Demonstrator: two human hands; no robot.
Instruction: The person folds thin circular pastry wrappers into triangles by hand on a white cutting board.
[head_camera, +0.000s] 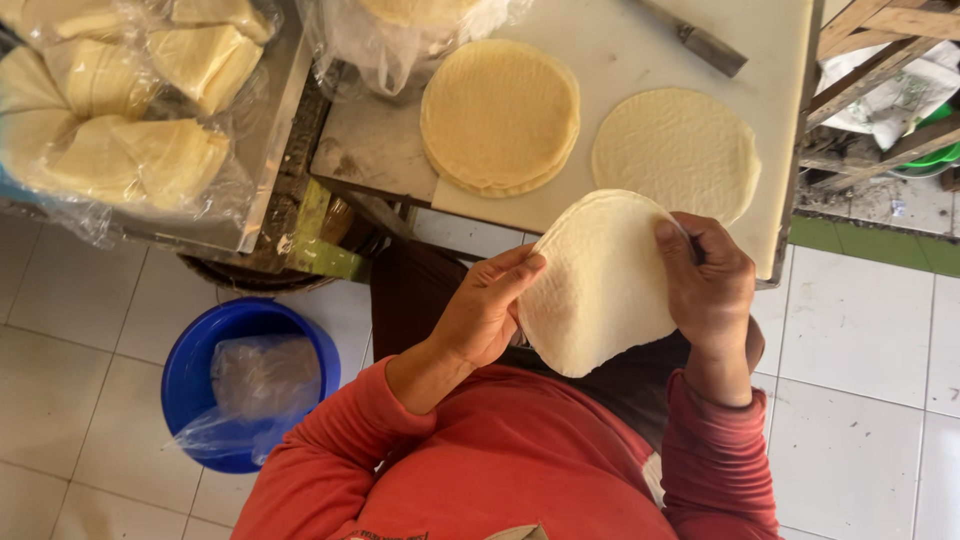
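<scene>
Holding everything against the white cutting board (640, 60), the scene ran from large to small: left of the board lay a tray of folded pale wrappers under clear plastic (120, 110), below and left of it on the tiled floor stood a blue bucket (200, 370) lined with a plastic bag, on the board sat a yellowish stack of round sheets (500, 115) with a single paler round sheet (675, 150) to its right, and at the board's far edge lay what looked like a knife (700, 40), though only part of it showed. Just below the board's near edge both hands were clamped on a thin stack of round dough sheets (600, 285), the left hand (485, 310) pinching its left rim, the right hand (710, 290) gripping the right rim with the thumb on top. The sheets seemed light, soft and floppy, liable to tear or stick, so the rim, taken from both sides, looked the safest hold.
</scene>
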